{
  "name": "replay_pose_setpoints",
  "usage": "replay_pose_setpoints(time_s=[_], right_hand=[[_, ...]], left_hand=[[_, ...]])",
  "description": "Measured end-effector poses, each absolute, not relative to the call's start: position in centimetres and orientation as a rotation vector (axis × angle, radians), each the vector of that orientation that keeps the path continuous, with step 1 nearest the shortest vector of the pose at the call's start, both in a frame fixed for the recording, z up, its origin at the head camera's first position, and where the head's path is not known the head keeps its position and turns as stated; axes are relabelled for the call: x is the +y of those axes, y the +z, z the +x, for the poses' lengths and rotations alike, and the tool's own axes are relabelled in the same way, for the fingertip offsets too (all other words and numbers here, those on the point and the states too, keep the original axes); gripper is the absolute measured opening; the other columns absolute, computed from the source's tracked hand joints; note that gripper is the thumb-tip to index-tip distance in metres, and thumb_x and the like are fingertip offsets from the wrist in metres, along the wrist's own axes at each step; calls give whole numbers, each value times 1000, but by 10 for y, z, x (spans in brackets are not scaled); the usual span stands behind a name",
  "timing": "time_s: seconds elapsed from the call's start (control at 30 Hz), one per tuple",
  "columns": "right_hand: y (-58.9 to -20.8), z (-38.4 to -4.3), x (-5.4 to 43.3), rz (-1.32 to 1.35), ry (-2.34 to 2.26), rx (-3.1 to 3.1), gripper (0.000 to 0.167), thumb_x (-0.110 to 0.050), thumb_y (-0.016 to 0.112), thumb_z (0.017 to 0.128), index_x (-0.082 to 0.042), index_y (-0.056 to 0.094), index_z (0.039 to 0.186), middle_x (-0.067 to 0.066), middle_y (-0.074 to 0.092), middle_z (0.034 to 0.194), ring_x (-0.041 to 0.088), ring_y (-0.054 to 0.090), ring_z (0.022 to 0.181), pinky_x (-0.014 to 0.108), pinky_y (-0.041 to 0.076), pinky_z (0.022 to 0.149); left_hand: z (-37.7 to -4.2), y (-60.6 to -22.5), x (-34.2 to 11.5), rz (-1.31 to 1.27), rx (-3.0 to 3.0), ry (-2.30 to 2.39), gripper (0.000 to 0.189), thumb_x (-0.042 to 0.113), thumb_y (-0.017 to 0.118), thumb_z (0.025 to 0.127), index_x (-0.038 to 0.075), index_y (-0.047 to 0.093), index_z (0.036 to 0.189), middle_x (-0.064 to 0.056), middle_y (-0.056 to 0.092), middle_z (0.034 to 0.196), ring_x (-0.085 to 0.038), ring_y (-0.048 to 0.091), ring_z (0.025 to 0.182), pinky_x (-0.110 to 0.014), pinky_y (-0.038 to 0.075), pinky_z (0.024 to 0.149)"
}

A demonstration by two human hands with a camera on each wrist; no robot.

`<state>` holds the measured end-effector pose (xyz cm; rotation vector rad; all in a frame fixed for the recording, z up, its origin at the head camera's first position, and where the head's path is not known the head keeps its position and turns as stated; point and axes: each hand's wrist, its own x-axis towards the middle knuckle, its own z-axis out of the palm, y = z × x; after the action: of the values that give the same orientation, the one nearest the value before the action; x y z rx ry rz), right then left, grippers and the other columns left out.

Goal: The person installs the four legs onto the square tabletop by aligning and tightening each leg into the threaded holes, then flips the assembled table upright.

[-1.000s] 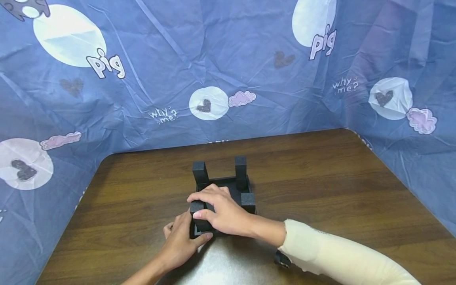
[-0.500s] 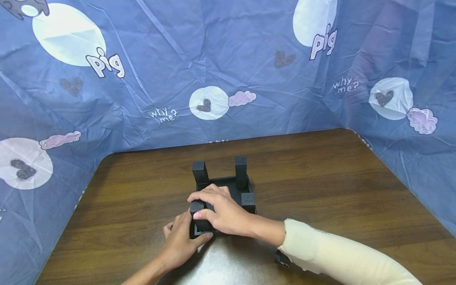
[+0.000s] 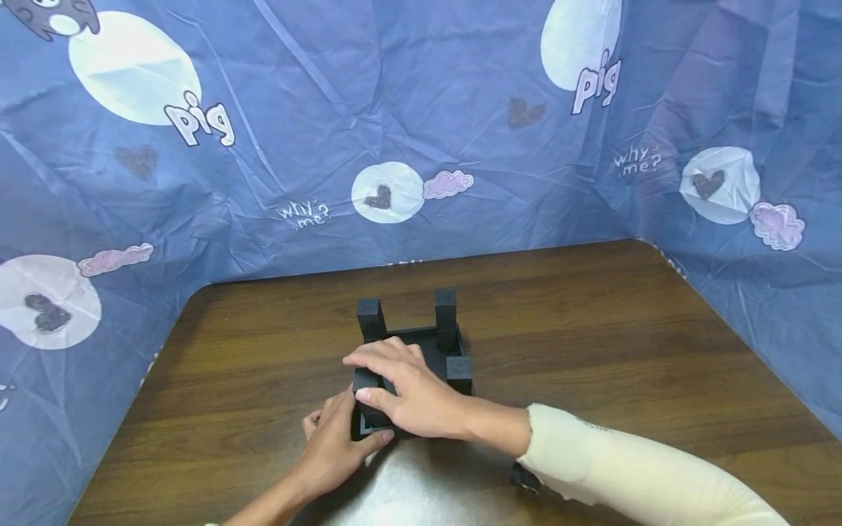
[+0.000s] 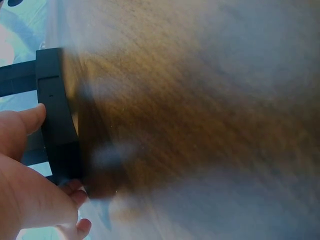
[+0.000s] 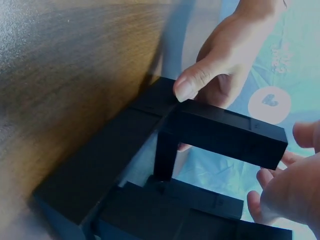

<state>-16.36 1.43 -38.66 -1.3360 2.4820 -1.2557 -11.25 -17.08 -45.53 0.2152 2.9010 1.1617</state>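
Observation:
A black tray-like base [image 3: 411,331] with a raised rim rests on the table, several square black posts standing up at its corners. My left hand [image 3: 332,442] grips the near-left corner, thumb along the front side and fingers around the left side. In the right wrist view that thumb presses beside the foot of the near-left post [image 5: 230,131]. My right hand [image 3: 417,394] is around the upper end of this post. Its thumb stands apart from the post in the right wrist view, and the fingers are close to the post's end. Part of the tray floor is hidden under this hand.
The brown wood-grain table [image 3: 559,314] reaches back to a blue printed cloth [image 3: 460,109] that hangs behind and at both sides. A small black object [image 3: 524,476] shows below the right sleeve's cuff [image 3: 539,438].
My right hand has loosened and lifted slightly at the post's top, its index finger shifting a little left. The left hand and the base keep their places.

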Motion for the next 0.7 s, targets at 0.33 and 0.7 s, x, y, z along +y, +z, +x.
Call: replay_pose_setpoints(time_s=[0.33,0.7], right_hand=[[-372,-158,27,-1440,-1154,2568,38,-13,59,105,-8,58,143,6,54,148,20,44,135,46,32,109],[-358,-166,56,-1464,-1084,2687,37,-8,58,105,-9,59,142,4,57,144,20,48,130,44,35,100]], left_hand=[[-109,-446,-189,203,2846,1154,99,37,88,83,0,36,157,-20,52,149,-40,42,136,-66,15,101],[-115,-434,-215,384,2969,1109,82,-1,84,81,-3,42,152,-19,60,139,-41,45,133,-64,21,96]])
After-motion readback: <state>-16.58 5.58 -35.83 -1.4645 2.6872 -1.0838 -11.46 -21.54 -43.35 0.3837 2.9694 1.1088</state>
